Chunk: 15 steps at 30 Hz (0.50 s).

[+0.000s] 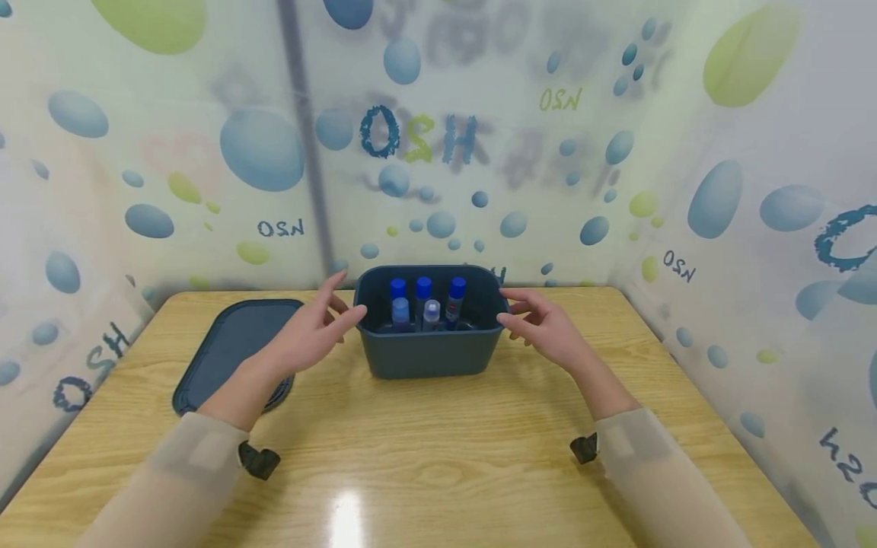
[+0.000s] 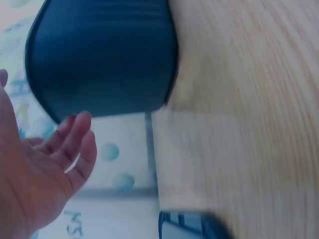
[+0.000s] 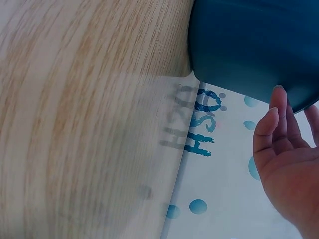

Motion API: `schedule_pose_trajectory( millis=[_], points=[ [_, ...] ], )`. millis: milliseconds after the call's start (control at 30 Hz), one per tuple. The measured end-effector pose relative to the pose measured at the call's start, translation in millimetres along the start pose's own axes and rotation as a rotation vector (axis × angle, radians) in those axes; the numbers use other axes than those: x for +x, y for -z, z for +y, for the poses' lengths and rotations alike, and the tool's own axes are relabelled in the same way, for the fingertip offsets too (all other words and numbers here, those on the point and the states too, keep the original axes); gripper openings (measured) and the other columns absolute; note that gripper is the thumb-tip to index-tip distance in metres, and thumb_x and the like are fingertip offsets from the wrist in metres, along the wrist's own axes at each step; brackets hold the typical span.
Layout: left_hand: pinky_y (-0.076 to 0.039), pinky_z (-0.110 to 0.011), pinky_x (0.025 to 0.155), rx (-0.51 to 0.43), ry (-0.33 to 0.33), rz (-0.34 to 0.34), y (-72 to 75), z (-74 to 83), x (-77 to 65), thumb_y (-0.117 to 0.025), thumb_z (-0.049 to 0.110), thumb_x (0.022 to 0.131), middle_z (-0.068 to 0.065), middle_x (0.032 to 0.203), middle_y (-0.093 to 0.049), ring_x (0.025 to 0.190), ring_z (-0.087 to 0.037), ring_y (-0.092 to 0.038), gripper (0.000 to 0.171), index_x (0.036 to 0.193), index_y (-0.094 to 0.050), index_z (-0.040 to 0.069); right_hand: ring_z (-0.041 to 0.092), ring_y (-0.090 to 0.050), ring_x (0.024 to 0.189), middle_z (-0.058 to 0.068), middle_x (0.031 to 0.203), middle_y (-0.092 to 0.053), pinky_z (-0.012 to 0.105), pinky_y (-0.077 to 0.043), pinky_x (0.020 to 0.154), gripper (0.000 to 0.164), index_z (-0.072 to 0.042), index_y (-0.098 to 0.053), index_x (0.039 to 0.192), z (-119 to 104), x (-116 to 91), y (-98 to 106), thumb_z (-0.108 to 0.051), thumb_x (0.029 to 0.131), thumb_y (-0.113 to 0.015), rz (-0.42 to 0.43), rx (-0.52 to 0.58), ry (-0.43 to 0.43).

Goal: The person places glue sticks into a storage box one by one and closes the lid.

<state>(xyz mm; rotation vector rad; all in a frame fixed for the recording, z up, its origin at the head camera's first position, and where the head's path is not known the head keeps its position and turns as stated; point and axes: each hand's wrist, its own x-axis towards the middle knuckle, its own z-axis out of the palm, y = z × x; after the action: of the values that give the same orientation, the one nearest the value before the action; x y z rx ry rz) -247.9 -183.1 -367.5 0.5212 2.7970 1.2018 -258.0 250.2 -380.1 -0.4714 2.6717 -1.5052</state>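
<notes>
A dark blue-grey plastic bin [image 1: 433,356] stands on the wooden table near the back wall. Inside it are several small upright tubes or bottles [image 1: 454,301] with blue caps, one with a clear whitish cap [image 1: 432,308]. My left hand [image 1: 315,331] is beside the bin's left end, thumb tip at the rim and the other fingers loosely bent. In the left wrist view, the left fingers [image 2: 82,130] lie just off the bin's rim. At the right end, my right hand [image 1: 544,327] has its fingertips right at the rim, loosely bent, also seen by the right wrist camera.
A flat dark lid [image 1: 236,346] lies on the table [image 1: 438,457] at the left, partly behind the left forearm. Patterned curtains [image 1: 438,190] with blue and green drops enclose the table at the back and both sides.
</notes>
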Motion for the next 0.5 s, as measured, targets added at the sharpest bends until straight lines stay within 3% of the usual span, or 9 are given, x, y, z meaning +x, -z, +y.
schedule_pose_trajectory(
  millis=[133,267,367,500],
  points=[
    [-0.054,-0.039,0.079,-0.013,-0.026,0.041,18.6,-11.2,-14.0,-0.047,0.055,0.116,-0.014,0.128,-0.066,0.095,-0.028,-0.069,0.072,0.175,-0.028,0.018,0.044,-0.072,0.104,0.016,0.14,-0.068,0.049,-0.059,0.084,0.057,-0.027,-0.055,0.162,0,0,-1,-0.042,0.109,-0.07,0.003,-0.004,0.006],
    [-0.055,-0.035,0.077,-0.011,0.011,0.042,42.4,-30.7,-38.0,-0.048,0.051,0.117,-0.012,0.116,-0.068,0.093,-0.027,-0.068,0.062,0.168,-0.044,0.017,0.045,-0.071,0.103,0.018,0.139,-0.068,0.047,-0.059,0.082,0.057,-0.024,-0.055,0.162,-1,1,-1,-0.039,0.109,-0.07,0.0,0.006,0.012],
    [-0.056,-0.033,0.075,0.013,0.05,0.025,61.1,-52.3,-57.4,-0.051,0.047,0.117,-0.011,0.11,-0.069,0.091,-0.024,-0.069,0.058,0.165,-0.049,0.015,0.046,-0.07,0.102,0.019,0.138,-0.068,0.047,-0.059,0.082,0.056,-0.023,-0.055,0.162,-1,1,0,-0.038,0.109,-0.07,-0.001,0.011,0.011],
    [-0.058,-0.032,0.074,0.05,0.125,-0.002,85.4,-83.6,-80.4,-0.053,0.044,0.117,-0.013,0.116,-0.069,0.089,-0.02,-0.068,0.06,0.166,-0.047,0.009,0.041,-0.071,0.099,0.02,0.139,-0.068,0.042,-0.058,0.081,0.057,-0.022,-0.055,0.162,0,1,1,-0.038,0.109,-0.07,-0.002,0.003,0.009]
  ],
)
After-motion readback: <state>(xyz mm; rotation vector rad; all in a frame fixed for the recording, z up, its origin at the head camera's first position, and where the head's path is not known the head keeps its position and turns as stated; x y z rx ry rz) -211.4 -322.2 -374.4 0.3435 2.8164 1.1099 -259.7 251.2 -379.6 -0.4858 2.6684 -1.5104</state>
